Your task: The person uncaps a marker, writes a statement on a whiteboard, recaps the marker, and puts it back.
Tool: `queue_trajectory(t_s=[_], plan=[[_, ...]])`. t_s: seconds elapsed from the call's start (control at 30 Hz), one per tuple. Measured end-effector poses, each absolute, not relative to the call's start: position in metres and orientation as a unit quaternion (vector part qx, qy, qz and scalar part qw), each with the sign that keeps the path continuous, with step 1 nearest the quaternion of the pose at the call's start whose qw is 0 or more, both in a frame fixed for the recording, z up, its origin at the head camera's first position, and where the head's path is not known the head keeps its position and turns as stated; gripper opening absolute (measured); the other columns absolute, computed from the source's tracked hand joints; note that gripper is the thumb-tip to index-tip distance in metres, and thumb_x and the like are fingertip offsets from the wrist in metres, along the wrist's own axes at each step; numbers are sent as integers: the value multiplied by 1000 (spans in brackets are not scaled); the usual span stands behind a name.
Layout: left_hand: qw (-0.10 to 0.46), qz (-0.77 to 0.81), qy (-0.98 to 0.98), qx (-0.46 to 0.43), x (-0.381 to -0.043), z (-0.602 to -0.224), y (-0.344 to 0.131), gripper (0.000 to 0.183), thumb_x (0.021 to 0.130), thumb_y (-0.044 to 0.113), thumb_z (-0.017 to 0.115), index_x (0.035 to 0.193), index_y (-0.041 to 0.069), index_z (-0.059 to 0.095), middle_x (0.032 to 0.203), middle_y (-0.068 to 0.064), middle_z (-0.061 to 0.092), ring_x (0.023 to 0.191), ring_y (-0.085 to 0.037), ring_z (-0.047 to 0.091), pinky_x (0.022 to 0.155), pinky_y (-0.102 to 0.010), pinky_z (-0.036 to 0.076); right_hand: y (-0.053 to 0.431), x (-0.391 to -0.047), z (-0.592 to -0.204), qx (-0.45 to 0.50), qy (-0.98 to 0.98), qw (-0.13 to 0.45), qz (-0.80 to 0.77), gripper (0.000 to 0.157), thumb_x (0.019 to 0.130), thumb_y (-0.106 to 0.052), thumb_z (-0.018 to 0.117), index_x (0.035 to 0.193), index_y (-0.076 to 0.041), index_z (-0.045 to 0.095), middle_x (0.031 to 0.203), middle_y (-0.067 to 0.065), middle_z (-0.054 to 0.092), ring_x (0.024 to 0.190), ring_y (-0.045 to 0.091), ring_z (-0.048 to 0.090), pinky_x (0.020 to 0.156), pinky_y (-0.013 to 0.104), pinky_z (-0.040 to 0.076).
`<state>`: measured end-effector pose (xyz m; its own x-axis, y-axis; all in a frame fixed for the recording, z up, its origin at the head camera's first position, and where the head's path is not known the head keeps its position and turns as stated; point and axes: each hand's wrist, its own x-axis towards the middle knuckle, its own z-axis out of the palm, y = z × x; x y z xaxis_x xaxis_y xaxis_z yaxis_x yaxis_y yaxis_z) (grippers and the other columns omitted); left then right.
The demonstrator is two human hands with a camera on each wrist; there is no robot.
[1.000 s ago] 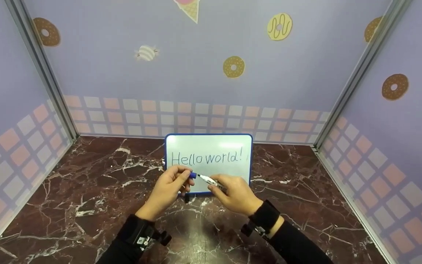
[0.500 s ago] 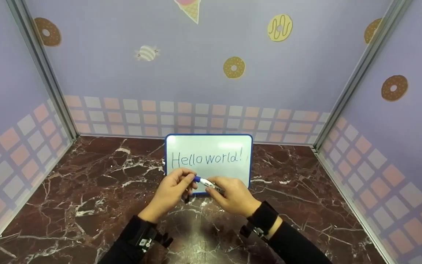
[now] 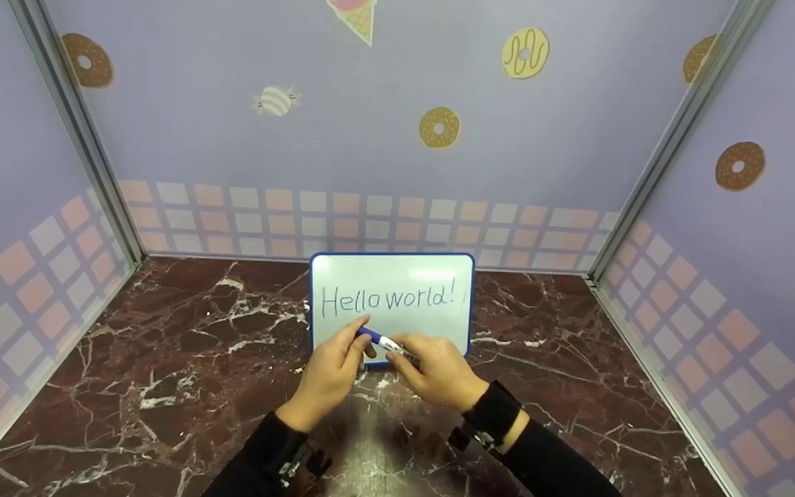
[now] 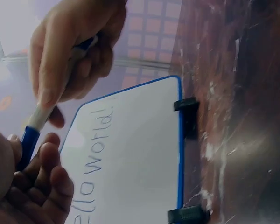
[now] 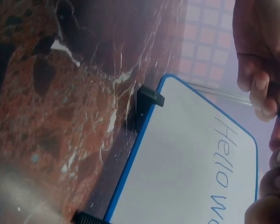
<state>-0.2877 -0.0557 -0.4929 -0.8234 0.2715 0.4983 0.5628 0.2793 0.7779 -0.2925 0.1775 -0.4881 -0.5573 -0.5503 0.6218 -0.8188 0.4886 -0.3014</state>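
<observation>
My right hand grips the white barrel of a whiteboard marker between thumb and fingers. The marker's blue cap sits on its end, with no gap showing between cap and barrel. At that capped end is my left hand, its thumb and index finger on either side of the cap and the index finger stretched out past it. Behind both hands a blue-framed whiteboard stands tilted back, with "Hello world!" handwritten on it in thin dark strokes. The right wrist view shows only part of the fingers around the marker.
Black feet hold the whiteboard's lower edge, one foot near and one farther foot in the left wrist view. The board stands on a dark red marbled table. Patterned lilac walls close off the back and both sides.
The blue cap and the marker's tip, apart a second ago, have come together. My left hand has shifted slightly right and down, and its index finger has straightened. The right hand has barely moved.
</observation>
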Motion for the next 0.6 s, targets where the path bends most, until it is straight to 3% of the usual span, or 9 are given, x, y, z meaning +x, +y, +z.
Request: queue_trajectory(t_s=[0.13, 0.33, 0.6], plan=[[143, -559, -777, -252, -285, -498, -50, 44, 117, 15, 55, 152, -11, 57, 89, -12, 72, 69, -14, 62, 62, -23, 53, 175, -290, -489, 407, -832, 226, 301, 22, 111, -15, 67, 126, 0, 75, 94, 3, 78, 65, 4, 61, 62, 19, 54], [164, -579, -764, -232, -282, -503, -40, 42, 116, 9, 54, 152, -11, 57, 82, -9, 67, 72, -13, 60, 62, -25, 53, 173, -286, -492, 395, -831, 232, 316, 21, 110, -15, 69, 124, -1, 75, 94, 4, 78, 65, 4, 59, 61, 17, 52], [211, -585, -755, -208, -277, -514, -35, 38, 115, 7, 55, 149, -9, 61, 101, -9, 71, 82, -17, 64, 71, -31, 59, 165, -284, -497, 381, -827, 221, 349, 18, 109, -14, 71, 119, -1, 78, 90, 2, 76, 69, 4, 61, 65, 18, 54]])
